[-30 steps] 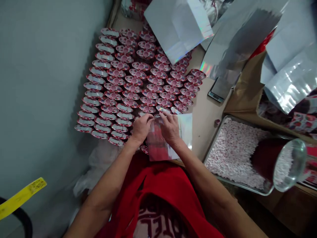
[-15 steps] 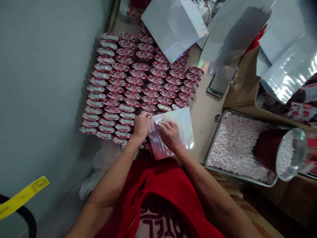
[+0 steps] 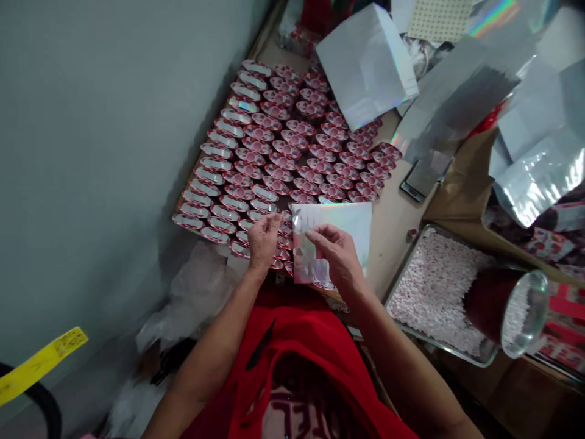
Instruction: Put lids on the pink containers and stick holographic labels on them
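1. apparently, sheet handling is in hand: silvery sheet (image 3: 358,227) at wearer's one o'clock, packets (image 3: 283,161) at twelve.
2. left hand (image 3: 264,244): fingers pressed together, contents unclear.
3. right hand (image 3: 339,249), over sheet: fingers curled, pinch undeterminable.
4. next move likely calls for fingertip precision.

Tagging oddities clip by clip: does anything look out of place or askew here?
Two mild things: a small reddish piece sits alone beside the tray, and a large white sheet slants across part of the otherwise orderly packs.
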The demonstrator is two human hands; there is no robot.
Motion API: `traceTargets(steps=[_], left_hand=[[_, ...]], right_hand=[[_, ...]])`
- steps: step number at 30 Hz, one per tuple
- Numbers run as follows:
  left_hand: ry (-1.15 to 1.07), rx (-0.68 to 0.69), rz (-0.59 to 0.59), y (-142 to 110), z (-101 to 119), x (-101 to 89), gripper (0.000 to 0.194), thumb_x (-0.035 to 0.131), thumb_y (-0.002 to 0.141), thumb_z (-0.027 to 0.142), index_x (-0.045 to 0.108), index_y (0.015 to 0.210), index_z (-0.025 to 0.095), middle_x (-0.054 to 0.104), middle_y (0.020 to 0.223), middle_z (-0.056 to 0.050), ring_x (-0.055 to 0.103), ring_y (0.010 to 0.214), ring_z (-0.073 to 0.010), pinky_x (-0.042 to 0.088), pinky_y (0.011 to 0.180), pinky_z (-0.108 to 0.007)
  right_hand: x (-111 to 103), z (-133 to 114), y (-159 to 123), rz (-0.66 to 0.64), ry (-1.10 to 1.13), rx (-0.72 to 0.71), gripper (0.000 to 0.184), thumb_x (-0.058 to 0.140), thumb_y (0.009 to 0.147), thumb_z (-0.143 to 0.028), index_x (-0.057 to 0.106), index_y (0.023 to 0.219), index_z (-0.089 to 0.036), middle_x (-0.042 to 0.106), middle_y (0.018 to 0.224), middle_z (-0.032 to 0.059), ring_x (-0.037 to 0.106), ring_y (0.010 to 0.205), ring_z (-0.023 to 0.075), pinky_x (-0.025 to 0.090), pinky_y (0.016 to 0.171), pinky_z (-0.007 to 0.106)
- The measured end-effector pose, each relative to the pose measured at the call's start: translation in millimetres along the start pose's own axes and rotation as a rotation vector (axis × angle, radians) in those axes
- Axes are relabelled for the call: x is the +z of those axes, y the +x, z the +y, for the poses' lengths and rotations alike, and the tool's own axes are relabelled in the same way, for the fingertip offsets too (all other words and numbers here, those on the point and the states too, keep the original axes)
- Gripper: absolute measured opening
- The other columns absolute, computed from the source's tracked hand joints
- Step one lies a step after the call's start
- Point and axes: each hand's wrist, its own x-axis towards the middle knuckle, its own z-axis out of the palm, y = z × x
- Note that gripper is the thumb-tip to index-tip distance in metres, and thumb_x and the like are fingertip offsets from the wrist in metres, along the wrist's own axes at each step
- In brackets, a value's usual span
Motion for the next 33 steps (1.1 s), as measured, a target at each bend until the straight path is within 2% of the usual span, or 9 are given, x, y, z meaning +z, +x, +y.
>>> traceTargets(steps=[3, 5, 9, 14, 17, 21, 24, 29, 33], left_hand=[[-0.398, -0.280, -0.129, -7.4, 2.8, -16.5, 0.072, 0.060, 0.082, 0.086, 0.075, 0.097, 0.017, 0.079, 0.095, -0.012, 0.075, 0.087, -0.0249, 0.059, 0.080, -0.037], [-0.571, -0.394, -0.195, -4.8, 4.9, -25.1, 0.078, 0.066, 0.075, 0.088, 0.075, 0.102, 0.015, 0.079, 0.096, -0.014, 0.076, 0.085, -0.0251, 0.061, 0.078, -0.038], [-0.612, -0.438, -0.149, 8.4, 4.7, -38.7, 0.059, 0.092, 0.064, 0.060, 0.075, 0.098, 0.015, 0.079, 0.091, -0.009, 0.075, 0.079, -0.0202, 0.060, 0.076, -0.033], [-0.557, -0.440, -0.006, 20.5, -0.1, -50.1, 0.043, 0.098, 0.055, 0.034, 0.074, 0.084, 0.016, 0.076, 0.081, -0.002, 0.069, 0.068, -0.0126, 0.058, 0.073, -0.028], [-0.523, -0.385, 0.082, 24.3, -3.6, -54.6, 0.040, 0.097, 0.055, 0.033, 0.072, 0.081, 0.016, 0.074, 0.078, -0.001, 0.067, 0.066, -0.0123, 0.057, 0.072, -0.028], [-0.378, -0.170, 0.161, 36.3, -10.0, -63.9, 0.030, 0.089, 0.070, 0.037, 0.071, 0.083, 0.018, 0.071, 0.077, 0.000, 0.064, 0.067, -0.0118, 0.053, 0.070, -0.026], [-0.172, -0.003, 0.254, 56.4, -11.8, -75.8, 0.019, 0.080, 0.080, 0.034, 0.069, 0.083, 0.019, 0.069, 0.079, 0.000, 0.063, 0.071, -0.0127, 0.051, 0.071, -0.026], [0.096, 0.146, 0.371, 98.9, -6.8, -90.0, 0.013, 0.075, 0.086, 0.031, 0.068, 0.091, 0.021, 0.072, 0.085, -0.002, 0.065, 0.077, -0.0155, 0.052, 0.080, -0.029], [0.192, 0.200, 0.416, 120.3, -8.6, -92.5, 0.049, 0.078, 0.082, 0.022, 0.061, 0.128, 0.023, 0.074, 0.087, 0.001, 0.068, 0.084, -0.0168, 0.051, 0.091, -0.031]], right_hand=[[16.7, 3.7, 8.6, -0.037, 0.015, 0.033, 0.038, 0.087, 0.070, -0.052, 0.070, 0.076, -0.019, 0.057, 0.063, -0.0038, 0.041, 0.056, 0.0100, 0.035, 0.054, 0.025], [27.3, 7.3, 13.8, -0.065, -0.010, 0.040, 0.039, 0.088, 0.069, -0.053, 0.070, 0.074, -0.019, 0.058, 0.062, -0.0033, 0.043, 0.056, 0.0105, 0.036, 0.055, 0.026], [46.4, 13.0, 23.7, -0.115, -0.078, 0.087, 0.045, 0.090, 0.062, -0.059, 0.069, 0.071, -0.020, 0.060, 0.062, -0.0018, 0.046, 0.056, 0.0120, 0.038, 0.056, 0.027], [60.2, 19.1, 31.7, -0.142, -0.115, 0.096, 0.045, 0.092, 0.060, -0.058, 0.070, 0.071, -0.020, 0.062, 0.064, -0.0010, 0.048, 0.058, 0.0123, 0.040, 0.059, 0.028], [66.1, 25.3, 35.8, -0.133, -0.171, 0.078, 0.047, 0.091, 0.062, -0.060, 0.070, 0.070, -0.019, 0.064, 0.066, 0.0001, 0.048, 0.058, 0.0126, 0.038, 0.059, 0.028], [83.7, 38.3, 49.2, -0.070, -0.285, 0.011, 0.049, 0.084, 0.069, -0.064, 0.069, 0.069, -0.018, 0.062, 0.062, -0.0001, 0.046, 0.057, 0.0125, 0.035, 0.057, 0.027], [106.7, 47.0, 69.3, -0.017, -0.363, -0.054, 0.047, 0.077, 0.074, -0.064, 0.070, 0.069, -0.018, 0.059, 0.058, -0.0019, 0.045, 0.055, 0.0126, 0.034, 0.056, 0.027], [143.1, 52.2, 113.6, 0.080, -0.601, -0.178, 0.042, 0.069, 0.082, -0.059, 0.074, 0.070, -0.019, 0.061, 0.057, -0.0013, 0.054, 0.059, 0.0152, 0.036, 0.059, 0.026], [155.9, 51.2, 137.3, 0.130, -0.788, -0.186, 0.038, 0.067, 0.085, -0.053, 0.077, 0.072, -0.019, 0.062, 0.058, -0.0009, 0.057, 0.062, 0.0161, 0.034, 0.062, 0.028]])
